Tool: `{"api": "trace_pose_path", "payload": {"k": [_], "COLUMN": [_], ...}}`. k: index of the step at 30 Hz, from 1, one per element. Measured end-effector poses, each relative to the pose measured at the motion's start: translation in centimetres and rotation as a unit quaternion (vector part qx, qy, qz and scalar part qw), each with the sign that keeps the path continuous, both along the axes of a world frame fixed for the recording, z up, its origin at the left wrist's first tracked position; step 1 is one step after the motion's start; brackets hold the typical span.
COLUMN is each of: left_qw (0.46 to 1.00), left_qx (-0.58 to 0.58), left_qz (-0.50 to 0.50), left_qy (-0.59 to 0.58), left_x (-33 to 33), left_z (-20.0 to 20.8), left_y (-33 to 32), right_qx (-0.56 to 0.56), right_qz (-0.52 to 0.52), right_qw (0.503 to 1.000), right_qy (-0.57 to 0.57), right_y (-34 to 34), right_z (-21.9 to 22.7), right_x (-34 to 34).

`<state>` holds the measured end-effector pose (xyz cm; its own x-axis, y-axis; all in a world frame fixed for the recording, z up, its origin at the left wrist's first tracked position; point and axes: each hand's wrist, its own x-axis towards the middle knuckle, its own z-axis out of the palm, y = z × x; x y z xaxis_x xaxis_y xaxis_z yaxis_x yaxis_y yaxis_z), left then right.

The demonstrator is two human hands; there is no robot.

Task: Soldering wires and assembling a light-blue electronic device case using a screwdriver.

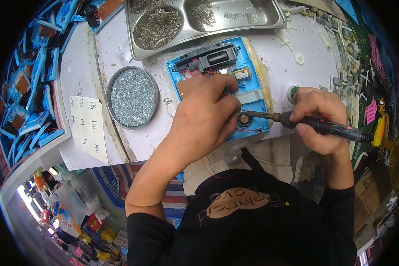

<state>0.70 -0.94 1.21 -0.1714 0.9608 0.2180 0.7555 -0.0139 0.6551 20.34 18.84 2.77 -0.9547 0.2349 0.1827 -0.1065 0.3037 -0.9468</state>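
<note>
A blue plastic housing (264,106) lies in front of me, its inner side facing up. Inside it are a black battery compartment (217,57), thin red wires, a brown board (190,87) and a round black speaker (244,119). My left hand (208,111) rests over the housing, its fingers bent and pressed together beside the speaker; what they pinch is hidden. My right hand (321,117) is closed round the black handle of a soldering iron (314,125). The iron lies almost level, its metal tip reaching to the speaker near my left fingertips.
A round dish of small silver screws (133,97) stands left of the housing. Beyond it is a steel compartment tray (252,26) of springs. Blue housings (29,106) fill a bin at far left. A marked paper (88,128) and a white disc (299,58) lie on the table.
</note>
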Motion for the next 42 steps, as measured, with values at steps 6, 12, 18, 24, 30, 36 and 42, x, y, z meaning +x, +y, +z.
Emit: {"api": "trace_pose_path", "payload": {"k": [6, 12, 18, 24, 30, 36, 42], "left_qw": [1.0, 1.0, 1.0, 1.0, 1.0, 1.0, 1.0], "left_qx": [-0.016, -0.013, -0.001, -0.004, -0.001, 0.002, -0.016], "left_qz": [0.002, 0.005, 0.009, -0.002, -0.001, -0.006, -0.004], "left_qy": [0.001, 0.016, 0.005, 0.011, 0.009, -0.006, 0.011], "left_x": [0.1, 0.1, 0.3, 0.3, 0.3, 0.0, 0.2], "left_z": [0.2, 0.1, -0.2, -0.1, -0.2, -0.2, 0.3], "left_y": [0.2, 0.1, 0.2, 0.2, 0.2, 0.2, 0.0], "right_qx": [0.029, 0.048, 0.067, 0.091, 0.059, 0.052, 0.056], "right_qz": [0.002, 0.015, 0.022, 0.014, -0.012, -0.013, -0.001], "right_qw": [0.999, 0.999, 0.997, 0.996, 0.998, 0.998, 0.998], "right_qy": [-0.012, -0.015, -0.018, 0.006, 0.011, 0.03, 0.029], "right_y": [0.1, 0.2, 0.1, 0.2, 0.6, 0.7, 0.7], "right_z": [-0.1, 0.1, 0.7, 1.1, 1.1, 1.1, 1.2], "right_x": [-0.3, -0.7, -1.2, -1.3, -0.1, 0.2, -0.2]}}
